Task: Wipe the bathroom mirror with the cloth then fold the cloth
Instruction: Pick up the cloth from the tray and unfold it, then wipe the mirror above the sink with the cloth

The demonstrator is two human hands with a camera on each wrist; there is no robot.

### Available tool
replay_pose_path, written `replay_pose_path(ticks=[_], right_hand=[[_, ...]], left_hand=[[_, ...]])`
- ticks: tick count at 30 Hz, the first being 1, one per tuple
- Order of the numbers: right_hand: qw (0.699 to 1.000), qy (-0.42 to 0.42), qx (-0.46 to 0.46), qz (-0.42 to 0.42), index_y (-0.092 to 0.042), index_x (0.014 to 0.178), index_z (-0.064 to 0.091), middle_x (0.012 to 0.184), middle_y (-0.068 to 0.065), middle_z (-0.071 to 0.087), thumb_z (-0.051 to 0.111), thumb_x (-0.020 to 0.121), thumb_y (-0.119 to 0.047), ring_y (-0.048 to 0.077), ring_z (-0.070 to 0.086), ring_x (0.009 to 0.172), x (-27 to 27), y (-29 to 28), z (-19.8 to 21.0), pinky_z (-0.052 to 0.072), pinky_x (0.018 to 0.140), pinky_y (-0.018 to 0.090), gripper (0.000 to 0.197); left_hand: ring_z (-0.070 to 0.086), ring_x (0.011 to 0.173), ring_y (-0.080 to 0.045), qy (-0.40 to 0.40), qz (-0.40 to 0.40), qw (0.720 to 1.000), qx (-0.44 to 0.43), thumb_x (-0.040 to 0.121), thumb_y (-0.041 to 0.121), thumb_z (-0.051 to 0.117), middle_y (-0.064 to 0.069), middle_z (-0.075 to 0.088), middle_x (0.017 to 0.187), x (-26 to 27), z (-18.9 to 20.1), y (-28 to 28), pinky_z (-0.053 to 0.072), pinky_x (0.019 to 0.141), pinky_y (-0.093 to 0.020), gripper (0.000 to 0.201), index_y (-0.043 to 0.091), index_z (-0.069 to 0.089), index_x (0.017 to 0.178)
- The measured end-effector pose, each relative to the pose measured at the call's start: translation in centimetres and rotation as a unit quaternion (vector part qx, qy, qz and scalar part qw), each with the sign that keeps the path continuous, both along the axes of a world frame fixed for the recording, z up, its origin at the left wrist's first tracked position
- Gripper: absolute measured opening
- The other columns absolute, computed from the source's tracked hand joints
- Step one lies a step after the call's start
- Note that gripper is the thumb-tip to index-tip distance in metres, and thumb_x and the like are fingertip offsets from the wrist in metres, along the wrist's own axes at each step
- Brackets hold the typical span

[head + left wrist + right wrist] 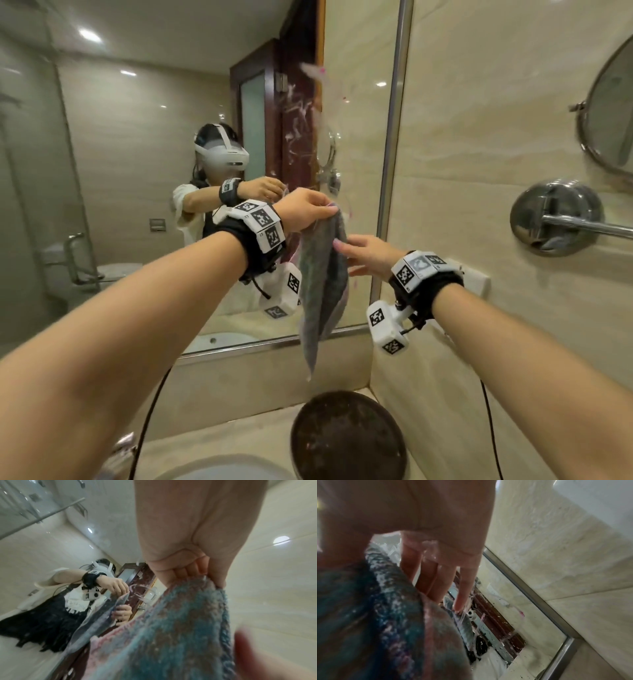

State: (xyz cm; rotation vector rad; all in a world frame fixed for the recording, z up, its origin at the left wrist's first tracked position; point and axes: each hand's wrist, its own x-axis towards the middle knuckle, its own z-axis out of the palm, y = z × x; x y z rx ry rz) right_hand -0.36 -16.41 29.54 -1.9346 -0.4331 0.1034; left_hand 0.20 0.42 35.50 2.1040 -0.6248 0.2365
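Left hand point(305, 209) pinches the top corner of the cloth point(323, 284), thumb and curled fingers point(192, 568) clamped on the hem, so the whole cloth hangs from that one point. My right hand point(368, 255) is at mid-height on the hanging edge, thumb and fingers closed on the fabric there; the little finger point(464, 588) points free toward the glass.

Cloth hangs in the air just in front of the bathroom mirror point(137, 171), above the table point(239, 435) and the dark round tray point(347, 438). Not touching the glass as far as I can tell.

Handling, my read:
- Soft terry, limp, drapes into a narrow twist. No stiffness to rely on.
- Looks damp and speckled with white residue, so probably a bit heavier and clingy, layers may stick.
- Light enough for a two-finger pinch; low slip risk on the pile.

Grip plan: hold by corners, not mid-edge. I'd slide the right hand to the adjacent corner and pull the edge taut before folding.

Pink-white smears point(301, 113) show on the mirror upper right.
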Motion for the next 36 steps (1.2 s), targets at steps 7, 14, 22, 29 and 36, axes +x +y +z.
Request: replay_pose_path(ticks=[7,14,22,29,36], right_hand=[[0.996,-0.053,0.069,-0.035,-0.007,0.087,0.066,0.079,0.003,0.061,0.058,0.09,-0.011,0.015,0.058,0.077,1.1,0.2,2.2,0.047,0.066,0.021,0.01],[0.98,-0.078,-0.162,-0.081,-0.019,0.087,0.067,0.093,-0.001,0.058,0.061,0.089,-0.024,0.016,0.053,0.095,2.5,1.3,8.3,0.046,0.092,0.033,0.009],[0.937,-0.138,-0.319,-0.024,-0.007,0.098,0.064,0.094,0.008,0.058,0.062,0.087,-0.016,0.019,0.051,0.089,2.9,1.7,12.5,0.046,0.088,0.038,0.015],[0.929,-0.177,-0.304,-0.114,-0.019,0.095,0.067,0.062,-0.005,0.049,0.064,0.085,-0.014,0.008,0.043,0.056,3.0,1.5,13.8,0.035,0.04,0.01,0.012],[0.972,-0.165,0.052,-0.156,-0.011,0.081,0.059,0.081,0.009,0.06,0.056,0.085,0.008,0.02,0.059,0.073,4.4,2.6,9.8,0.055,0.067,0.028,0.019]], left_hand=[[0.056,0.076,-0.009,-0.117,0.182,0.974,0.066,0.083,0.028,0.067,-0.002,0.063,0.082,1.9,0.9,3.2,0.042,0.062,-0.005,0.021,0.009,0.071,0.091],[0.057,0.108,-0.028,-0.148,0.313,0.933,0.095,0.086,0.023,0.058,-0.012,0.064,0.113,3.5,1.9,5.2,0.046,0.094,-0.038,0.025,0.008,0.064,0.106],[0.061,0.097,-0.016,-0.134,0.188,0.972,0.053,0.084,0.036,0.064,-0.005,0.065,0.107,4.1,3.0,4.9,0.052,0.088,-0.034,0.033,0.012,0.064,0.106],[0.062,0.089,-0.021,-0.015,0.036,0.999,-0.034,0.082,0.014,0.07,-0.004,0.063,0.087,2.5,1.9,1.3,0.052,0.091,-0.043,0.021,0.015,0.061,0.1],[0.057,0.085,-0.022,-0.084,0.06,0.993,-0.055,0.09,0.001,0.056,0.001,0.055,0.08,3.1,2.7,0.8,0.052,0.076,-0.036,0.018,-0.001,0.062,0.106]])
